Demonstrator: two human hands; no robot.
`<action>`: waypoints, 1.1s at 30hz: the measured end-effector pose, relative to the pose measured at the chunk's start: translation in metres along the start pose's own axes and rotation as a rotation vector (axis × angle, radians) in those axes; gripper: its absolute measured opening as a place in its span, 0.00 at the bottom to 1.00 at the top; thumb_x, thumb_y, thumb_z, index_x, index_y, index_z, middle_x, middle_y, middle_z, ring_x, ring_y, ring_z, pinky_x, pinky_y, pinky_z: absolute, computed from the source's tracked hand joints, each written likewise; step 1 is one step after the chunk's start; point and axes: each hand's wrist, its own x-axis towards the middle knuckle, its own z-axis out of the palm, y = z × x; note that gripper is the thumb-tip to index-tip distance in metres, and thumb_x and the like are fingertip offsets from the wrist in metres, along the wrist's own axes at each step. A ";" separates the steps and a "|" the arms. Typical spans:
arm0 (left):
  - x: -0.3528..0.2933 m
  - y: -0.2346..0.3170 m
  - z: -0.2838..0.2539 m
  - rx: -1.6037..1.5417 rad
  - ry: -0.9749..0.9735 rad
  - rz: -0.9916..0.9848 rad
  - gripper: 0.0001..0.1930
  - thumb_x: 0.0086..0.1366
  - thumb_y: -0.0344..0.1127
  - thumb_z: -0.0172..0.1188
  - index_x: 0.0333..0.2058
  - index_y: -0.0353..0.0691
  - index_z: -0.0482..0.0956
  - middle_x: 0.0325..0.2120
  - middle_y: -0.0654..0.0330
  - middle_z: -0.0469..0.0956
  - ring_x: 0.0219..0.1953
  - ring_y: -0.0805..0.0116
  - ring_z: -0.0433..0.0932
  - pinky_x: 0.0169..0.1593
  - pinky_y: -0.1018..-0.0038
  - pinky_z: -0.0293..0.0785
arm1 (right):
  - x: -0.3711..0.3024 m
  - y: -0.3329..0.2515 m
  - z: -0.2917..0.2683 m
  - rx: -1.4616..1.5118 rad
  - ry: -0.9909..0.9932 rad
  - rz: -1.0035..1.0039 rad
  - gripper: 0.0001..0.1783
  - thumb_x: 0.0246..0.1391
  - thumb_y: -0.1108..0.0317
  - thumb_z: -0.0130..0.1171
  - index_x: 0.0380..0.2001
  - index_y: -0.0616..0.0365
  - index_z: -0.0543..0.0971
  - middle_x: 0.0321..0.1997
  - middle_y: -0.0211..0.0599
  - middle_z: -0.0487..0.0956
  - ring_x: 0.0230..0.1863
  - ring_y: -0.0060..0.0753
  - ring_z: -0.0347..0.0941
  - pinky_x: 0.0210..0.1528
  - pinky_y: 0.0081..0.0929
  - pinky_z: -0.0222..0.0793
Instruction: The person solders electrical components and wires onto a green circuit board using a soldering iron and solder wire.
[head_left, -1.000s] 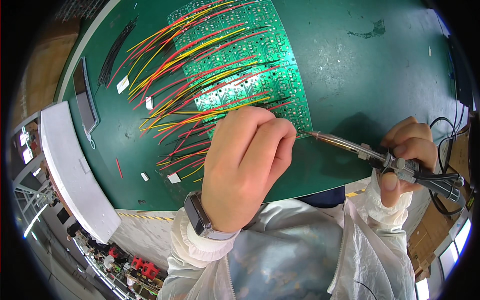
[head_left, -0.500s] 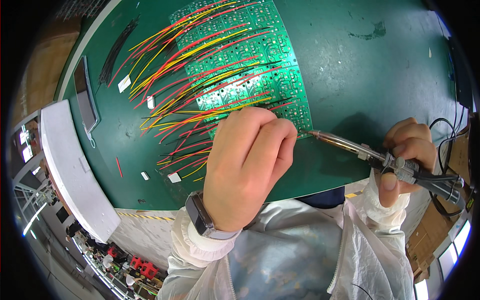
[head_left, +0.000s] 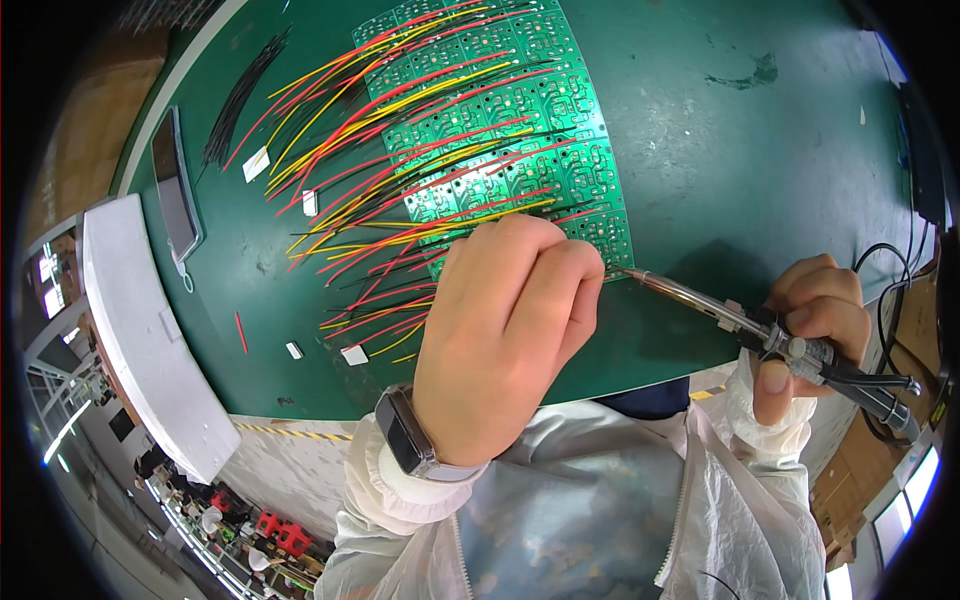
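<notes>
A green circuit board panel (head_left: 585, 110) lies on the table, with rows of red, yellow and black wires (head_left: 400, 120) running off its left side. Over its near edge, my left hand (head_left: 505, 320) is closed in a pinch. The fingertips are turned away, so what they hold is hidden. My right hand (head_left: 815, 325) grips a soldering iron (head_left: 720, 312) with black leads. The iron's tip is at the board's near right corner, just right of my left fingers.
A bundle of black wires (head_left: 243, 100) and a phone (head_left: 176, 195) lie on the green table (head_left: 690, 140) at the left. Small white pieces (head_left: 355, 355) and a short red wire (head_left: 241, 332) are scattered there. Black cables (head_left: 880, 270) hang at the right edge.
The board and wires appear slightly farther right in the picture, as do other things on the table. Both hands keep nearly the same pose, with the iron's tip still at the board's corner.
</notes>
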 end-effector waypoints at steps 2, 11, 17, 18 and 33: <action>0.000 0.000 0.000 0.004 -0.004 0.005 0.13 0.41 0.14 0.60 0.29 0.33 0.73 0.27 0.58 0.70 0.27 0.66 0.72 0.26 0.76 0.72 | 0.001 0.000 0.000 -0.020 -0.011 -0.006 0.20 0.36 0.60 0.67 0.26 0.58 0.68 0.24 0.35 0.65 0.21 0.27 0.62 0.22 0.20 0.60; -0.001 0.000 0.001 0.013 0.006 0.000 0.14 0.41 0.15 0.60 0.29 0.34 0.73 0.27 0.58 0.70 0.28 0.67 0.73 0.25 0.78 0.73 | -0.001 -0.002 -0.001 -0.057 -0.022 -0.035 0.20 0.38 0.59 0.66 0.26 0.58 0.67 0.25 0.35 0.65 0.21 0.27 0.62 0.21 0.20 0.60; -0.001 -0.001 0.001 0.025 0.001 0.004 0.14 0.42 0.15 0.61 0.29 0.34 0.73 0.28 0.58 0.70 0.28 0.67 0.73 0.25 0.78 0.73 | -0.002 -0.003 -0.002 -0.051 -0.041 -0.015 0.19 0.37 0.61 0.65 0.26 0.58 0.68 0.25 0.35 0.66 0.21 0.27 0.63 0.21 0.20 0.61; -0.001 -0.001 0.003 0.021 0.011 0.004 0.14 0.42 0.15 0.61 0.29 0.34 0.73 0.28 0.58 0.70 0.28 0.67 0.73 0.25 0.77 0.73 | -0.002 -0.003 -0.002 -0.052 -0.041 -0.015 0.19 0.37 0.61 0.65 0.26 0.58 0.68 0.25 0.35 0.66 0.21 0.27 0.63 0.21 0.20 0.61; -0.001 -0.001 0.002 0.035 0.016 0.016 0.15 0.42 0.15 0.61 0.30 0.34 0.73 0.28 0.58 0.70 0.27 0.66 0.73 0.25 0.77 0.73 | -0.001 -0.003 -0.002 -0.057 -0.021 -0.009 0.21 0.37 0.59 0.67 0.27 0.58 0.67 0.24 0.35 0.66 0.21 0.27 0.64 0.21 0.19 0.62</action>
